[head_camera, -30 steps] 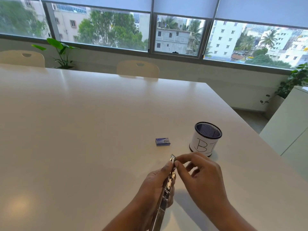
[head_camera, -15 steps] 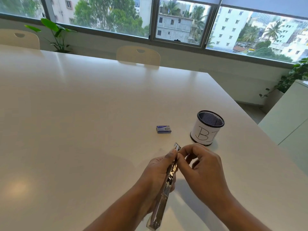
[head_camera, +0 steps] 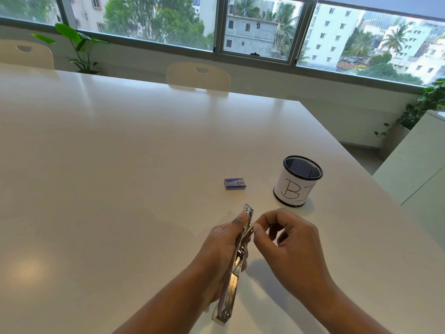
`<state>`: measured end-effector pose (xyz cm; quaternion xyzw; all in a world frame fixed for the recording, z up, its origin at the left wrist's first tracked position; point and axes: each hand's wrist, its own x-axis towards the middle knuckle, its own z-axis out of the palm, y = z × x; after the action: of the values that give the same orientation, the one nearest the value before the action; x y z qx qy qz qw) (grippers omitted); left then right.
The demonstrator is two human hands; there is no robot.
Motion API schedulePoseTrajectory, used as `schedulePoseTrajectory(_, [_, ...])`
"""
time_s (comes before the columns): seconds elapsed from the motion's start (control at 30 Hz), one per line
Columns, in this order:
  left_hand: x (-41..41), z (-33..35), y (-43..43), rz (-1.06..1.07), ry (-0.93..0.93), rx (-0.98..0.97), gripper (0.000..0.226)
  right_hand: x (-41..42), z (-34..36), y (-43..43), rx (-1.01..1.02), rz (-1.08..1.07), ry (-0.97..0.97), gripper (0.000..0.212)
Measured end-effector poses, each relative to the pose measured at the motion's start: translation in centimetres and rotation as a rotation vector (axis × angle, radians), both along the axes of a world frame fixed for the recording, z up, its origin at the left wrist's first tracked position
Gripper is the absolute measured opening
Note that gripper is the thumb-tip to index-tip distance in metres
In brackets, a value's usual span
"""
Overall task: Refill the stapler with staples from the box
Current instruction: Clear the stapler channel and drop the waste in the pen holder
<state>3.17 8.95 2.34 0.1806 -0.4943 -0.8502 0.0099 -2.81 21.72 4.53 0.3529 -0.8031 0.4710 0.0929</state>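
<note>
My left hand (head_camera: pixel 221 244) grips a long silver stapler (head_camera: pixel 232 283) above the white table (head_camera: pixel 120 177), its front end pointing away from me. Beside the front half of the stapler, my right hand (head_camera: pixel 289 242) pinches a thin metal piece, which angles out from the stapler body; I cannot tell whether it is a strip of staples or a part of the stapler. A small blue staple box (head_camera: pixel 235 183) lies shut on the table just beyond the hands.
A black mesh pen cup (head_camera: pixel 297 182) with a white label reading "B1" stands right of the box. Two pale chairs (head_camera: pixel 198 77) face the far table edge. A white cabinet (head_camera: pixel 414 169) stands to the right, with plants by the window.
The camera has tilted down, so everything sits higher in view. My right fingers have slid back from the stapler's tip along its top. The box and cup have not moved.
</note>
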Motion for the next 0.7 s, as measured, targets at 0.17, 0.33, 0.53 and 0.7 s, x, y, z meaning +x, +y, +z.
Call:
schedulePoseTrajectory(0.17, [-0.1,-0.2,-0.2,0.006,-0.008,0.025,0.042,0.6,0.3,0.1,-0.038,0.011,-0.037,0.010])
schedulePoseTrajectory(0.33, [0.1,-0.1,-0.4,0.036,-0.030,0.010,0.045,2.2,0.7,0.7,-0.074,0.127,-0.010,0.005])
schedulePoseTrajectory(0.53, [0.4,0.6,-0.3,0.006,0.052,0.104,0.053,2.6,2.3,1.1,-0.161,0.221,-0.006,0.005])
schedulePoseTrajectory(0.7, [0.6,0.9,-0.2,-0.135,0.171,0.205,0.040,0.2,3.5,1.5,-0.067,0.186,0.167,0.009])
